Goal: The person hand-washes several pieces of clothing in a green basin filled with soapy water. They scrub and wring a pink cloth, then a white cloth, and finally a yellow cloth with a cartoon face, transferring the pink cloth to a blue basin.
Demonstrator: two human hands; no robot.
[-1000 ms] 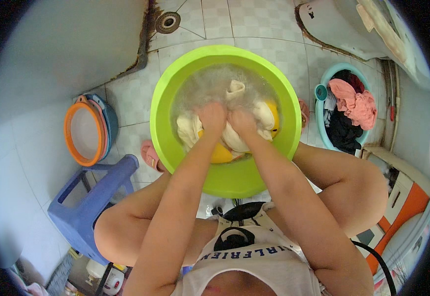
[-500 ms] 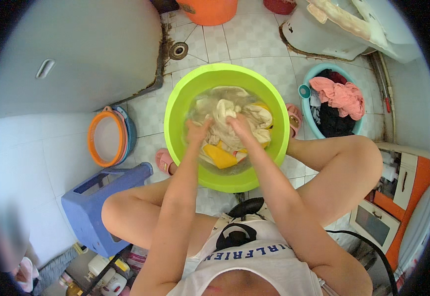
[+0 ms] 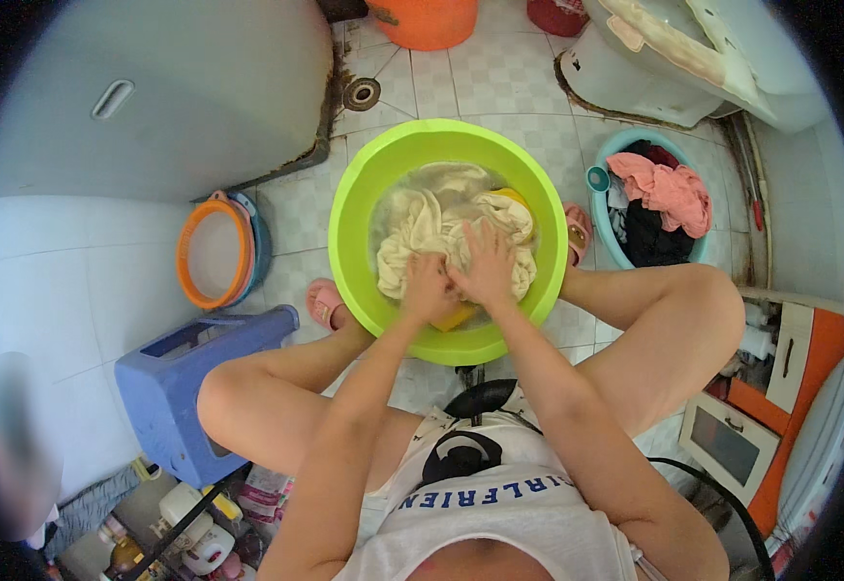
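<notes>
A lime-green basin (image 3: 354, 194) stands on the floor between my legs, holding cloudy water and a wet cream-white garment (image 3: 407, 218) bunched up in it. Yellow cloth (image 3: 455, 318) shows below my hands, and more yellow peeks out at the garment's upper right. My left hand (image 3: 429, 288) is closed, its fingers bent into the cream fabric near the basin's front. Just right of it, my right hand (image 3: 486, 263) lies with fingers spread on top of the same fabric. The thumbs are close together. Most of the yellow cloth is hidden under the hands and the garment.
To the right stands a light-blue tub (image 3: 604, 228) of dark and pink clothes. Stacked small basins (image 3: 185, 254) and a blue plastic stool (image 3: 155, 387) are at left. A floor drain (image 3: 362, 94), an orange bucket (image 3: 427, 24) and a toilet (image 3: 625, 82) lie farther off.
Both hands have come nearer to me and closer together. The garment has spread toward the basin's left and front, covering more of the yellow cloth. My right hand's fingers have spread out.
</notes>
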